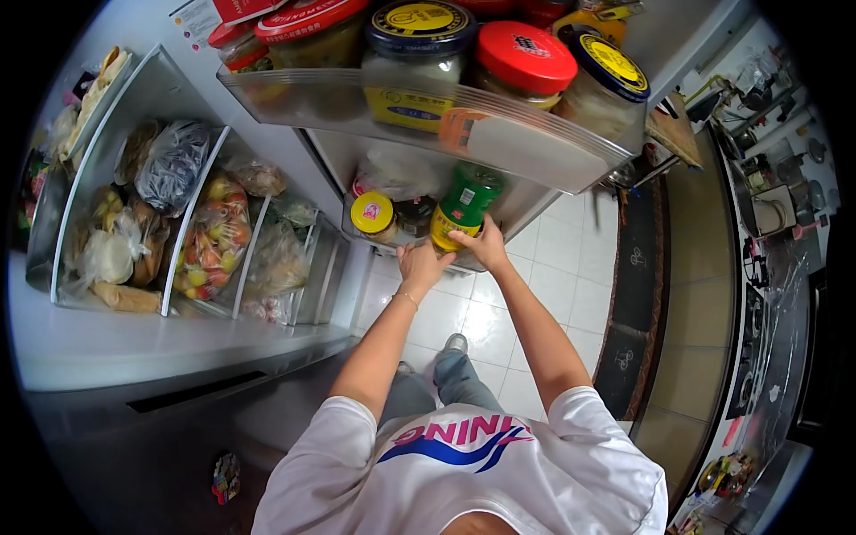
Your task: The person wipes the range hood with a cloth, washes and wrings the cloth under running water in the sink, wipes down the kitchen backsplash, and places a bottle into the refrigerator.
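Note:
A green bottle (471,193) with a yellow label tilts in the lower rack of the open fridge door. My right hand (482,245) is closed around its lower part from the right. At the base, my left hand (423,265) has its fingers closed against the bottle from the left; the fingertips are partly hidden. Left of the bottle stands a jar with a yellow lid (372,213). Behind them a clear plastic bag (399,171) lies in the rack, and a dark jar sits between, partly covered.
Above my hands, the upper door rack (294,105) holds several jars, including a red-lidded jar (526,58). Fridge shelves at left carry bagged food, with a bag of fruit (214,236). A dark floor mat (637,294) and a kitchen counter with a stove (753,308) are on the right.

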Motion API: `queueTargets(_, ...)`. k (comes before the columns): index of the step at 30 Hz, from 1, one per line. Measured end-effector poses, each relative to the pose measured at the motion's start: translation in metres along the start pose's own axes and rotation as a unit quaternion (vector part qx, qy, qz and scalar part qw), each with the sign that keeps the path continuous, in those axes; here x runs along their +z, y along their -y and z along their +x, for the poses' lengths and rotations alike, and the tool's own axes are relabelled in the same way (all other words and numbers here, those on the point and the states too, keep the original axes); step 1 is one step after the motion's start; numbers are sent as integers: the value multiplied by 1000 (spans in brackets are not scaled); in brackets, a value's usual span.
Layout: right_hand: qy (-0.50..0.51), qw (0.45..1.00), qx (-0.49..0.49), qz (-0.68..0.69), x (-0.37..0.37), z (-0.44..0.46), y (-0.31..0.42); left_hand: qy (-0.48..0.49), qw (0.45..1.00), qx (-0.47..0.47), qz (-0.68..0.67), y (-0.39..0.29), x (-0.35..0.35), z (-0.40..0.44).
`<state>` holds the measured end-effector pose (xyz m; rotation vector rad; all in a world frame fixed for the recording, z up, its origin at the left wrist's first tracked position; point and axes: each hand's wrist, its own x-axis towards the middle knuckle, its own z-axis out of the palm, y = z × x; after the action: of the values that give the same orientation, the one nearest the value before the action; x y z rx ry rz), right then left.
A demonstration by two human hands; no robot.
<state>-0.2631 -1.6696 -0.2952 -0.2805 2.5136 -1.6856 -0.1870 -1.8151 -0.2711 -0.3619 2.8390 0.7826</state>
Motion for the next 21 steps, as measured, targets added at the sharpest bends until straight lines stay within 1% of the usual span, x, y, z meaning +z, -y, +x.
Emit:
queueTargets(2, 17, 1000, 17, 3, -1, 1, -3, 49, 999, 0, -2, -2, -6, 2)
queueTargets(3, 15, 1000, 14, 3, -1, 2, -6, 47, 999, 2, -1, -2, -6, 2)
queueTargets(5, 13, 1000, 13, 21, 3, 6, -14, 78, 997, -14, 0, 1, -6, 5)
queueTargets(6, 10, 1000, 8, 23, 1, 4, -6, 73, 997, -11, 3, 5, -2, 5)
queueTargets(8, -75, 993, -76, 43, -10, -13, 17, 3, 999, 37, 34, 14, 8, -1)
queueTargets(9, -78, 993, -77, 45, -19, -17, 24, 2, 999, 39, 37, 14, 4, -5)
queueTargets(11, -89, 993, -80, -19, -49, -24, 23, -66, 997, 48, 5, 14, -6, -13)
queueTargets(12, -60, 997, -45, 6, -65, -23, 18, -67, 997, 48, 6, 11, -10, -14)
queueTargets(13, -31, 999, -10, 32, -81, -22, 14, -103, 992, 66, -22, 6, -16, -14)
queueTargets(14, -20, 999, 16, 23, -99, -20, 19, -138, 986, 83, -50, 0, -21, -13)
queueTargets(15, -10, 999, 42, 14, -118, -17, 29, -138, 986, 83, -50, -10, -29, -12)
queueTargets(17, -71, 994, 4, 84, -146, -4, 37, -166, 971, 115, -129, -32, -41, -11)
queueTargets(18, -106, 991, -13, 77, -159, 3, 44, -165, 971, 114, -131, -38, -41, -11)
queueTargets(19, -142, 987, -32, 70, -170, 10, 56, -171, 968, 139, -123, -44, -41, -9)
queueTargets(20, -147, 982, -53, 103, -176, 19, 68, -178, 964, 163, -115, -49, -40, -8)
queueTargets(21, -152, 976, -75, 136, -181, 28, 82, -179, 963, 164, -116, -50, -39, -7)
